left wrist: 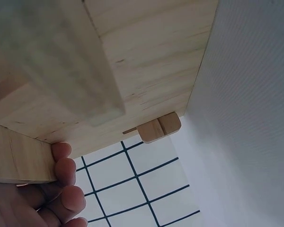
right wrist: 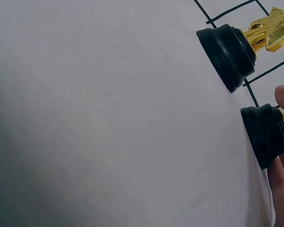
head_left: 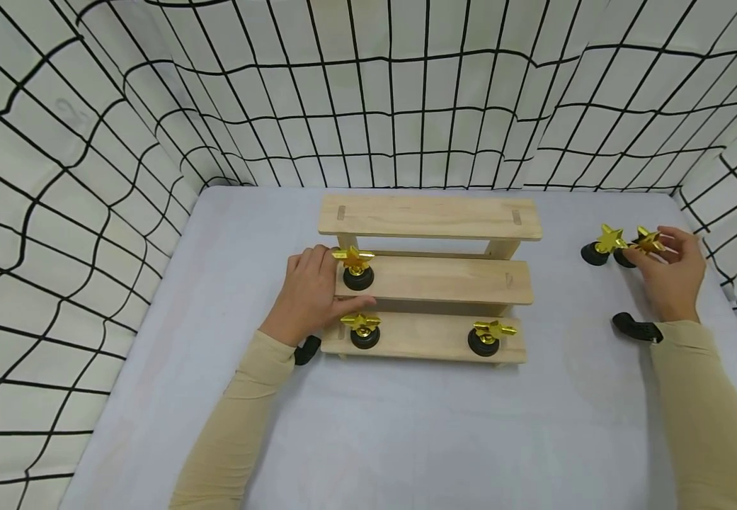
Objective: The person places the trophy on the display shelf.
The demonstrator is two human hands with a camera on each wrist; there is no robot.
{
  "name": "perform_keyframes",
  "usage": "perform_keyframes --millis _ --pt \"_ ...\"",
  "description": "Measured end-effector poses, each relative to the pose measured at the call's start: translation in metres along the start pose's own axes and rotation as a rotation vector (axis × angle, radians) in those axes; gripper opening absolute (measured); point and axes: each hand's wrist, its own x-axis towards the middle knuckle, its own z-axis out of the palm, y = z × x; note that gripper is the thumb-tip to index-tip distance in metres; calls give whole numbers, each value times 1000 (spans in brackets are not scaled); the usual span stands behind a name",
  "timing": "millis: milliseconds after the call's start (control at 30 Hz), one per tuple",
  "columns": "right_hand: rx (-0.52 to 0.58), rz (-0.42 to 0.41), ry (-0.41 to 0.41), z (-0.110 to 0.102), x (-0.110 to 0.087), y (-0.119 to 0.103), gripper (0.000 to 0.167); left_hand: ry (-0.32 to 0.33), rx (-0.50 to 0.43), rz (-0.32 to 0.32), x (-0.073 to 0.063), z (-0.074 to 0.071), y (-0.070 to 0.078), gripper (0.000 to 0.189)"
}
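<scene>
My left hand (head_left: 311,290) grips the left end of a three-step wooden display stand (head_left: 438,278); the left wrist view shows curled fingers (left wrist: 66,171) around a plank's edge. On the stand's middle step, beside that hand, stands a gold star trophy (head_left: 357,269) with a black base. The lowest step bears two more trophies, one at the left (head_left: 364,330) and one at the right (head_left: 484,340). Far to the right, my right hand (head_left: 677,276) pinches a star trophy (head_left: 648,241) between thumb and fingers. Its black base (right wrist: 265,135) shows in the right wrist view.
Another star trophy (head_left: 609,241) stands on the table just left of the one in my right hand. White cloth covers the table (head_left: 457,432). Black grid netting (head_left: 390,113) over white walls borders the back and sides. The stand's top step (head_left: 428,217) is bare.
</scene>
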Motion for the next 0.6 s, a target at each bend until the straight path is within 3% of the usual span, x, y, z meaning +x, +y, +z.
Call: perform_keyframes --millis 400,600 --pt "41 24 17 3 2 5 56 5 15 10 1 0 1 81" --pt "-54 27 -31 3 3 9 63 10 1 7 0 0 1 83"
